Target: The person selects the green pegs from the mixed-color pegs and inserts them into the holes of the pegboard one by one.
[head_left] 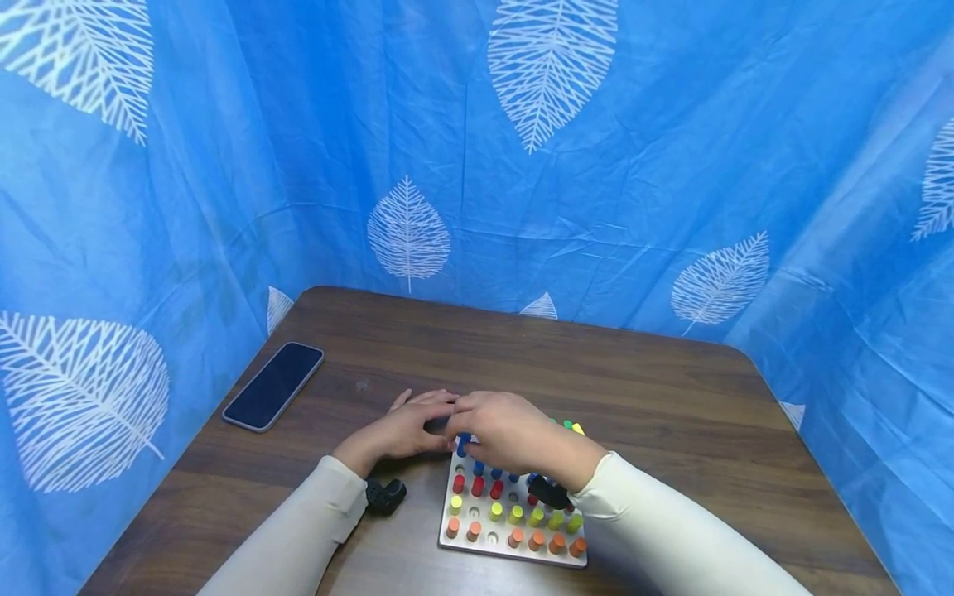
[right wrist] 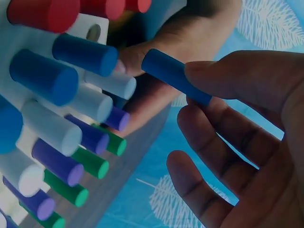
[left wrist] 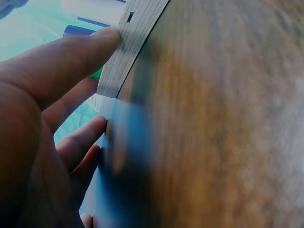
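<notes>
A metal pegboard with rows of coloured pegs lies on the table before me. My right hand is over its far left part and pinches a blue peg between thumb and fingertips. That peg is tilted and clear of the board in the right wrist view. At the far left corner of the board is my left hand. Its thumb touches the board's side edge, and the other fingers extend near the corner. The right hand and forearm hide much of the far rows in the head view.
Orange pegs, yellow pegs and red pegs stand in the near rows, with some vacant holes. White pegs, purple pegs and green pegs fill farther rows. A phone lies at the table's left.
</notes>
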`<state>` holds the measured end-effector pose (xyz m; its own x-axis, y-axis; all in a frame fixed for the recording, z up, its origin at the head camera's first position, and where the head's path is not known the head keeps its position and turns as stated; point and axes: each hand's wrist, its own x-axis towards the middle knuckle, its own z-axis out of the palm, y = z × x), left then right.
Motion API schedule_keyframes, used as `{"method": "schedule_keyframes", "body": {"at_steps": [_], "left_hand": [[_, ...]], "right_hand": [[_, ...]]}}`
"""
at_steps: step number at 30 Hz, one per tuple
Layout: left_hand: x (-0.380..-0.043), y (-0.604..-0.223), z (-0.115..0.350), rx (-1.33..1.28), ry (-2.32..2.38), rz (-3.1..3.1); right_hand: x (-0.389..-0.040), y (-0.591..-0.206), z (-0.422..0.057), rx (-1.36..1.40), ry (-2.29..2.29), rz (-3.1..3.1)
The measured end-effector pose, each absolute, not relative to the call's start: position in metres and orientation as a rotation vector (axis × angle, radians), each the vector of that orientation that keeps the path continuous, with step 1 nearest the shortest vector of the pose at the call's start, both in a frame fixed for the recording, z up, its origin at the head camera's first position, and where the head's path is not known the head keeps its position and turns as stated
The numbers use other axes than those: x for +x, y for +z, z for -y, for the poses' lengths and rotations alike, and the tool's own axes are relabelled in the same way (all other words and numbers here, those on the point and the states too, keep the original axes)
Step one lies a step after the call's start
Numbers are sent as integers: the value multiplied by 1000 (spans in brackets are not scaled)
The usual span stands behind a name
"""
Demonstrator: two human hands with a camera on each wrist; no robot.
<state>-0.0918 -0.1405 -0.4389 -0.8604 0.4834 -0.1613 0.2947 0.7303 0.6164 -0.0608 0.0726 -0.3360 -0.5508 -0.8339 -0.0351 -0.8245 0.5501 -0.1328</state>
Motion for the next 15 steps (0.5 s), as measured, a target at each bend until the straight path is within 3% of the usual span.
{"method": "schedule_keyframes", "body": {"at_steps": [15], "left_hand": [[-89, -437, 144, 701, 880, -2596]], "right_hand": [[-54, -364, -66, -1596, 22, -2692]]}}
